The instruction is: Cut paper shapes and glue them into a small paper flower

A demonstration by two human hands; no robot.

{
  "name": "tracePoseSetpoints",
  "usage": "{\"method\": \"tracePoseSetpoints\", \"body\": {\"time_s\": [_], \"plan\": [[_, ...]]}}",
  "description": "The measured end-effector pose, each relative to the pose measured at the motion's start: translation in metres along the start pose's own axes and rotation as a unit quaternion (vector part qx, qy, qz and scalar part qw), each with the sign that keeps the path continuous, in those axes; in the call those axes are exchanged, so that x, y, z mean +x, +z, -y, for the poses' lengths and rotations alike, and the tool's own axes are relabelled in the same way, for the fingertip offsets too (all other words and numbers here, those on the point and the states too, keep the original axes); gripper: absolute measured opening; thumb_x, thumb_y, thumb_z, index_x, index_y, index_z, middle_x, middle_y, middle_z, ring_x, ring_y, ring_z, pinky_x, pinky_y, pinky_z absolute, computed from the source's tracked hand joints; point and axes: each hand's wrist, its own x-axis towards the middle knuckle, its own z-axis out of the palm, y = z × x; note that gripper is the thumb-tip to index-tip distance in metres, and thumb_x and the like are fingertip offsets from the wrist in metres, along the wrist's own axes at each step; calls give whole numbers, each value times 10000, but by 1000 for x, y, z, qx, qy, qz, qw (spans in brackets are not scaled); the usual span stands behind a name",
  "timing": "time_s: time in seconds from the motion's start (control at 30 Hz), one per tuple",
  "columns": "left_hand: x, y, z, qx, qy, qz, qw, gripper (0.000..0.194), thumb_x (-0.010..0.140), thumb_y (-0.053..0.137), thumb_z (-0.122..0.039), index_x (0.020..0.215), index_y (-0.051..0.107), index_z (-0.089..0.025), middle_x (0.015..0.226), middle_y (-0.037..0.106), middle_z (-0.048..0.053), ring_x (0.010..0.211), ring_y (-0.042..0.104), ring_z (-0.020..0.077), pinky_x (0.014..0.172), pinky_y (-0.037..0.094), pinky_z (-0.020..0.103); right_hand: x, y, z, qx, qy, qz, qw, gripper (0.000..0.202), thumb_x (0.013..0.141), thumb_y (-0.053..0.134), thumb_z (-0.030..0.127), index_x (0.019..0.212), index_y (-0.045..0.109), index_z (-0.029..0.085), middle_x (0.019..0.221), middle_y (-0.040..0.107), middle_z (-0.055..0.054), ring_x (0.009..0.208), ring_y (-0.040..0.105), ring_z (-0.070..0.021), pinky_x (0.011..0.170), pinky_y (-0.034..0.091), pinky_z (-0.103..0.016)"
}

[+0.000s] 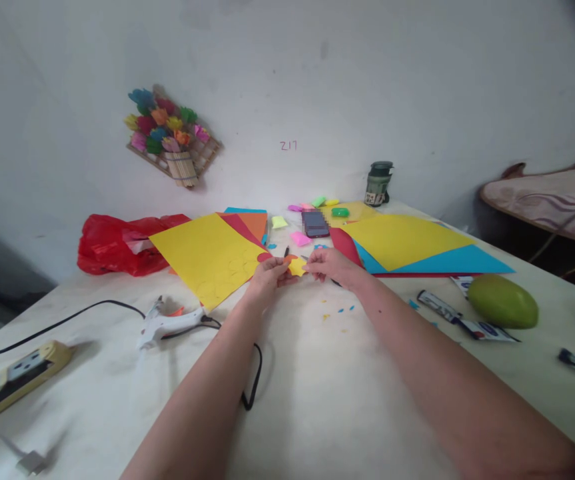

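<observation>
Pinched in my left hand [270, 272] is a small yellow paper cutout [297, 267] with a scalloped, flower-like edge. A bit of orange paper [292, 258] shows at those fingertips. My right hand [326, 262] is closed close to the cutout's right side, around what look like small scissors; a thin grey tip [304, 258] and a dark part below the palm show, the rest is hidden. Just behind the left fingers lie a red paper circle [264, 257] and a black pen tip [286, 251]. Tiny yellow and blue paper scraps [326, 317] are scattered in front of the hands.
Yellow sheets [207, 257] with drawn outlines and a blue sheet [472, 259] flank the hands. A phone [316, 224] and clay packets [301, 238] lie behind. Left are a glue gun [170, 325], its cord and a power strip [20, 373]; right, a green mango [502, 301] and tubes [440, 305].
</observation>
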Motion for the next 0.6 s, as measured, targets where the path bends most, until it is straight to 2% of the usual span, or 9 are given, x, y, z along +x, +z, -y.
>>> {"method": "tracePoseSetpoints", "body": {"time_s": [0.17,0.33,0.47,0.6], "plan": [[1,1,0,-24,-27,19,999,123,688,596,-201,762,563,-110,665,637,60,639,637,176,653,522,314,0,5,3,-21,16,-33,999,107,656,608,194,598,527,157,458,501,34,410,445,-62,392,347,-181],[3,0,3,9,-16,43,999,270,709,602,-347,831,588,-107,721,654,79,695,638,176,676,523,307,-1,9,8,-30,39,-66,997,128,644,596,149,560,501,164,428,490,40,387,430,-62,374,340,-183],[3,1,5,79,11,4,997,268,613,701,-326,710,563,-117,692,639,46,650,628,141,655,523,269,1,12,7,0,38,-79,996,106,634,591,137,609,494,171,420,473,53,386,437,-69,369,346,-183],[3,1,5,89,11,-17,996,255,626,691,-314,683,529,-125,647,629,37,624,633,140,636,523,266,3,11,2,92,21,-83,992,126,629,591,151,724,511,171,541,560,27,415,454,-66,380,369,-185]]}}
